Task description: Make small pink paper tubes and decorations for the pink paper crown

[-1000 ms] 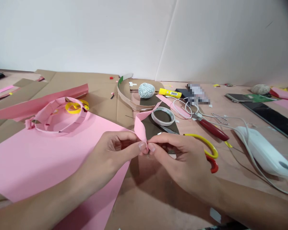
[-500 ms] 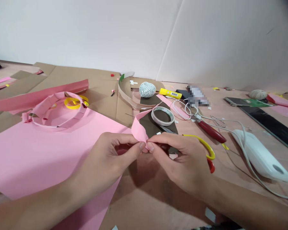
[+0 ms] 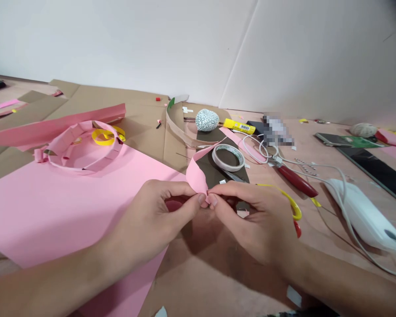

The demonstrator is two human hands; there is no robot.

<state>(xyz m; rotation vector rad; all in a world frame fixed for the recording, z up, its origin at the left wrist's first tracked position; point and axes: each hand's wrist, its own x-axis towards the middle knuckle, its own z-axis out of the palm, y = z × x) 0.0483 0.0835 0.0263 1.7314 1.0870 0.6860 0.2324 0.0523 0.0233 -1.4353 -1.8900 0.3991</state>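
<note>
Both hands meet over the table and pinch the near end of a curled pink paper strip (image 3: 197,171). My left hand (image 3: 161,218) grips it between thumb and forefinger, over the edge of a large pink paper sheet (image 3: 86,198). From the other side my right hand (image 3: 254,218) pinches the same end, thumb tip close to the left thumb. The strip bends up and away from the fingers toward a roll of tape (image 3: 229,157). Scissors with yellow and red handles (image 3: 295,209) lie partly hidden behind my right hand.
A pink paper ring (image 3: 102,165) and yellow paper loops (image 3: 102,137) lie left, on cardboard (image 3: 145,114). Behind are a patterned round object (image 3: 207,120) and a yellow glue stick (image 3: 239,126). Right are a red-handled tool (image 3: 297,180), a white glue gun-like device (image 3: 366,215), its cord, and phones (image 3: 376,171).
The view has shifted slightly, so things appear a little further right. Both hands keep their pinch on the strip, whose held end looks slightly more tightly folded.
</note>
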